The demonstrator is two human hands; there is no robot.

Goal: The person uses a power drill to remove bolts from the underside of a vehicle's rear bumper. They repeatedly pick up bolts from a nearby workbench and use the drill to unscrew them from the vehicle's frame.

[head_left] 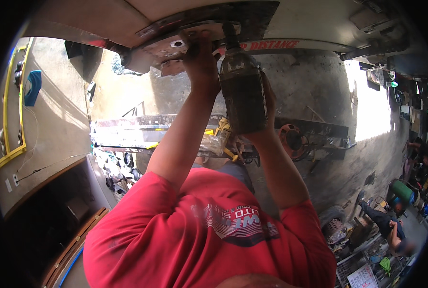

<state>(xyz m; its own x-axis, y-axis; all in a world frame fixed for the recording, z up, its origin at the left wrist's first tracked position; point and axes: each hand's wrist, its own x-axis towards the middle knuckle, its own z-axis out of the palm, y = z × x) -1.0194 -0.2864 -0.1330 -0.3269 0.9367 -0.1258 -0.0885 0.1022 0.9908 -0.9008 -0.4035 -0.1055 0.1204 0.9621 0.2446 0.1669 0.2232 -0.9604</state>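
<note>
My right hand (pixel 267 103) grips a dark, grimy bottle-shaped container (pixel 244 103) from its right side. Most of those fingers are hidden behind it. A narrow dark neck (pixel 231 37) on the container points up toward the vehicle body above me. To the left of it, my left hand (pixel 202 62) is raised against a pale metal plate (pixel 163 48) with a round hole in it. That hand is in shadow, with its fingers reaching up along the plate and its thumb apart, close to the container's neck.
A long metal beam (pixel 127 132) crosses behind my arms, with yellow tools (pixel 222 127) and an orange reel (pixel 292 140) on or by it. A yellow frame (pixel 5 105) stands at the left wall. Another person (pixel 389 225) is low at the right, among clutter and a green tank (pixel 402 191).
</note>
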